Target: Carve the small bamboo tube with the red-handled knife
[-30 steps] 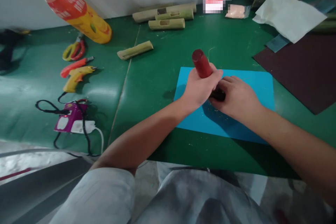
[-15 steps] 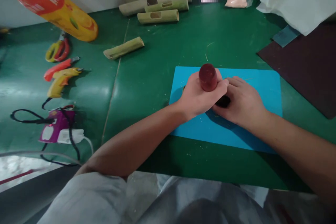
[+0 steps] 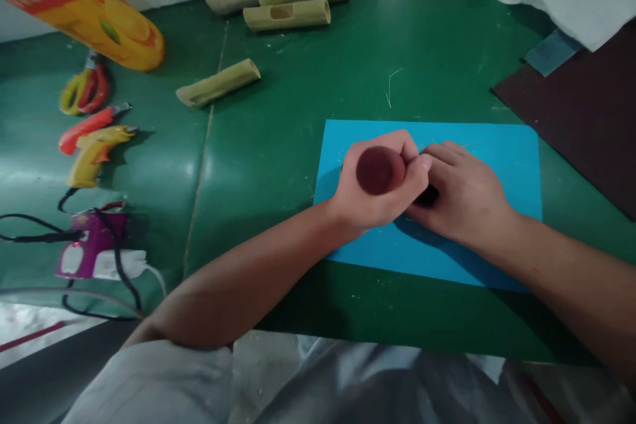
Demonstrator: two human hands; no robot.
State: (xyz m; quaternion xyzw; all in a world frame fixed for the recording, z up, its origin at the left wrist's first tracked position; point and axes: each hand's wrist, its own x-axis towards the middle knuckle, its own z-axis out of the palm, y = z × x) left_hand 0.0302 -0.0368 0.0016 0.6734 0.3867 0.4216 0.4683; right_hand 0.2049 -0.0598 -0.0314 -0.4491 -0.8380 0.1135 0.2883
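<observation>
My left hand is wrapped round a dark red, round-ended handle, whose end points up toward me. The working end of this tool is hidden below the fist. Against it on the right, my right hand is closed, its fingers curled toward the left hand. A dark gap shows between the two hands, and what the right hand holds there, if anything, is hidden. Both hands are over a blue sheet lying on the green table.
Bamboo tubes lie at the back, with another bamboo piece nearer. On the left are a large orange bottle, scissors, a red-handled tool, a yellow glue gun and a purple power adapter. A dark sheet lies right.
The red handle's end has tipped left and toward me, with my left hand turning along. The right hand stays nearly in place. The view has shifted slightly, moving the background.
</observation>
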